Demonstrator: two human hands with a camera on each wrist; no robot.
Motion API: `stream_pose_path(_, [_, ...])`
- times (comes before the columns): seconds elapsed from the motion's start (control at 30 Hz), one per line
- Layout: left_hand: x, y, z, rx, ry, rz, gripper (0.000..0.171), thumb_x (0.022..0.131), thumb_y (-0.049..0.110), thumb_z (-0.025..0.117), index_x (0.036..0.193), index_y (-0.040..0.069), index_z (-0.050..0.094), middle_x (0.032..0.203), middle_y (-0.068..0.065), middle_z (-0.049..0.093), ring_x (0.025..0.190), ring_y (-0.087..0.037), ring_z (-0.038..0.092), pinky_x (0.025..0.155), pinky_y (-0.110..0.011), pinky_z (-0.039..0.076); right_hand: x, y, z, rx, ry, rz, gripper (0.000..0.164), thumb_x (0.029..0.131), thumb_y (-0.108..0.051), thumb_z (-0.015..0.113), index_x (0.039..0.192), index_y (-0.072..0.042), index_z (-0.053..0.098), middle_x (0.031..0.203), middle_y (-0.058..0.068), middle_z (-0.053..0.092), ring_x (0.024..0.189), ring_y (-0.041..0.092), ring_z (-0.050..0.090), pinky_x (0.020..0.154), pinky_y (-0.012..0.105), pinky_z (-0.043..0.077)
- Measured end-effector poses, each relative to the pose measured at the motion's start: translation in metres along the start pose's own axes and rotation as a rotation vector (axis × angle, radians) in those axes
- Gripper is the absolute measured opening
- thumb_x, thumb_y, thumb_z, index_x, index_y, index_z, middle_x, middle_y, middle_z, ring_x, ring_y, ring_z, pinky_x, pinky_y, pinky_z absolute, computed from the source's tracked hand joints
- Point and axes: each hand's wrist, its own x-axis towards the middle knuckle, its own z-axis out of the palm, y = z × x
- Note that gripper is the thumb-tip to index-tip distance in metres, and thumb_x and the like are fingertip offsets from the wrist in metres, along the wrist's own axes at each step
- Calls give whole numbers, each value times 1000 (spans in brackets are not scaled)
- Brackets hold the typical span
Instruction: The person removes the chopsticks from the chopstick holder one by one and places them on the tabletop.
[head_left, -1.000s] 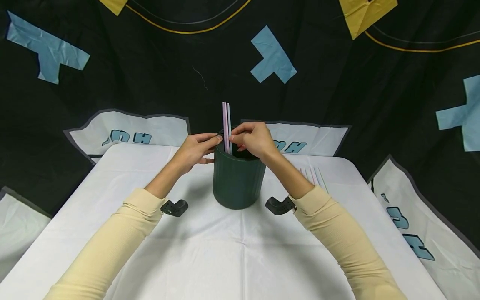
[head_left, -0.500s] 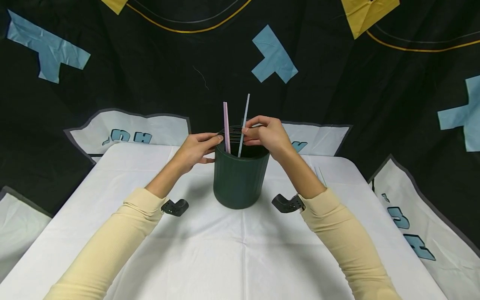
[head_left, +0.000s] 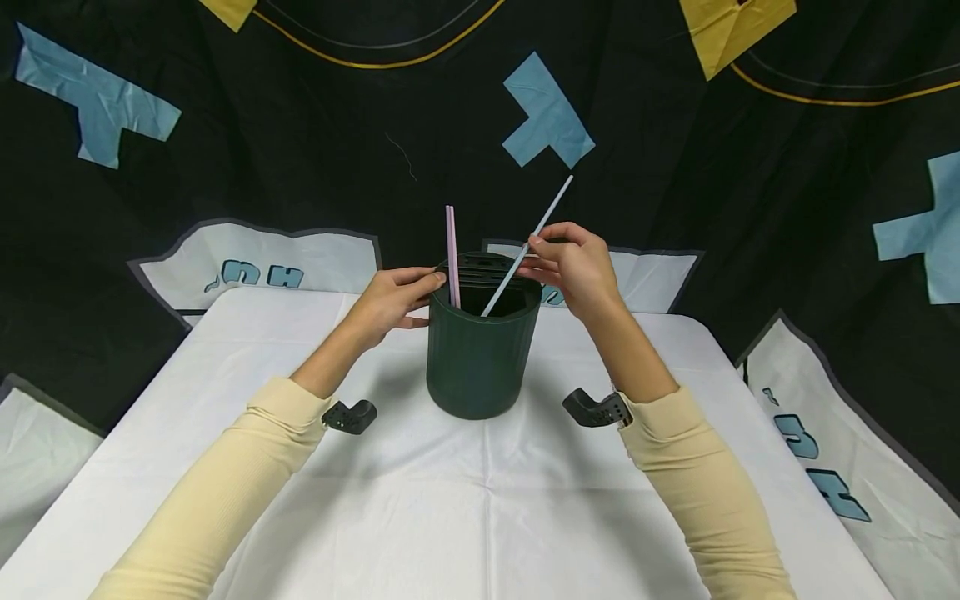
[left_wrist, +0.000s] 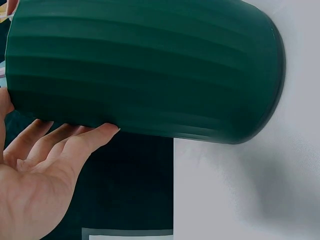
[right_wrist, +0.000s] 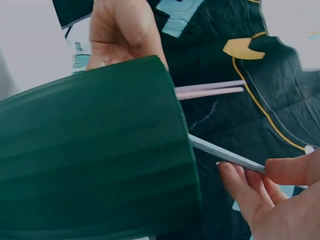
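Observation:
A dark green ribbed container (head_left: 483, 367) stands upright on the white-covered table. My left hand (head_left: 390, 302) holds its left side near the rim, the thumb at the front and the fingers along the outer wall. Two pink straws (head_left: 453, 250) lean inside the mouth beside that thumb. Between thumb and fingers, my right hand (head_left: 573, 267) pinches a pale blue straw (head_left: 551, 208) above the right of the mouth. This straw tilts up to the right, its lower end at the opening. In the right wrist view the pale straw (right_wrist: 225, 152) crosses the container's rim.
A dark slotted piece (head_left: 483, 265) shows at the back of the container's mouth. White cloth covers the table (head_left: 420, 508). Behind it hangs a black backdrop (head_left: 322, 150) with blue and yellow taped shapes. A black wrist camera (head_left: 350, 417) sits on each forearm.
My right hand has moved right and slightly up, drawing the pale blue straw away from the pink ones and tilting it rightward. My left hand stays on the rim. Straws lying on the table are now hidden.

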Motion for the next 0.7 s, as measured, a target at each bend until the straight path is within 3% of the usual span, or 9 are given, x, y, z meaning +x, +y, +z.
stream_pose_path(0.13, [0, 0, 0, 3, -1, 2, 51, 101, 31, 64, 144, 5, 55, 147, -15, 56, 137, -35, 54, 93, -52, 58, 1, -3, -11, 62, 61, -39, 9, 101, -8, 61, 109, -6, 63, 103, 9, 67, 82, 18, 73, 77, 29, 63])
stream_pose_path(0.33, [0, -1, 0, 7, -5, 5, 52, 102, 31, 63, 146, 5, 53, 149, -15, 54, 138, -36, 53, 94, -53, 57, -1, -14, -28, 155, 155, -103, 17, 99, -9, 64, 116, -4, 64, 102, 9, 70, 79, 16, 74, 77, 28, 63])
stream_pose_path(0.7, [0, -1, 0, 15, -1, 6, 52, 101, 31, 64, 146, 6, 54, 149, -15, 55, 137, -35, 54, 93, -52, 58, -6, -31, -70, 213, 278, -99, 21, 93, -13, 72, 113, -6, 73, 97, 7, 74, 77, 16, 76, 73, 24, 62])
